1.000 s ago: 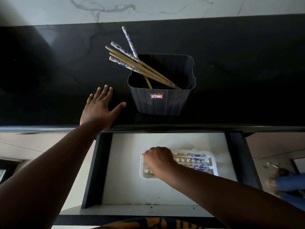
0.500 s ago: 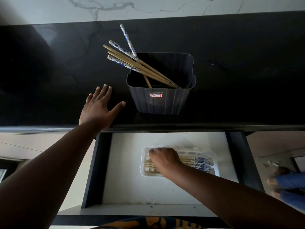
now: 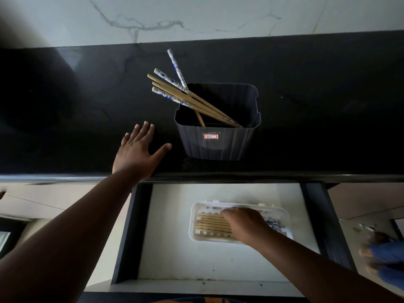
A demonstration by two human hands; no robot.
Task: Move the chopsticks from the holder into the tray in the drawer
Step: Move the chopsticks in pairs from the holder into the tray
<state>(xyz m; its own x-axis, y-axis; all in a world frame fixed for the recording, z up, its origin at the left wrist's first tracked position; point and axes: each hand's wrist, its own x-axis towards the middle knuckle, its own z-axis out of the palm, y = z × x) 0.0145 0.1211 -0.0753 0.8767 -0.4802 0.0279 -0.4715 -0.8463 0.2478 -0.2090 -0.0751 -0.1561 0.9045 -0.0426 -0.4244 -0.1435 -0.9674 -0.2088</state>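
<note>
Right hand (image 3: 244, 224) shifted rightward over white tray (image 3: 284, 215), grip state hidden; left hand (image 3: 136, 153) flat, empty on desk (image 3: 65, 127); chopsticks (image 3: 213, 225) best laid parallel

This is a home kitchen. A glossy black stone desk (image 3: 65, 110) runs along a white marble-veined backsplash (image 3: 196, 16). On it stands a dark ribbed plastic holder (image 3: 216, 143) with bamboo chopsticks (image 3: 175, 92), some with blue-and-white patterned ends. Below the desk's edge an open drawer (image 3: 175, 259) with dark sides and a pale floor carries a white slotted plastic tray (image 3: 196, 235) of more chopsticks, between pale cabinet fronts (image 3: 43, 202).
</note>
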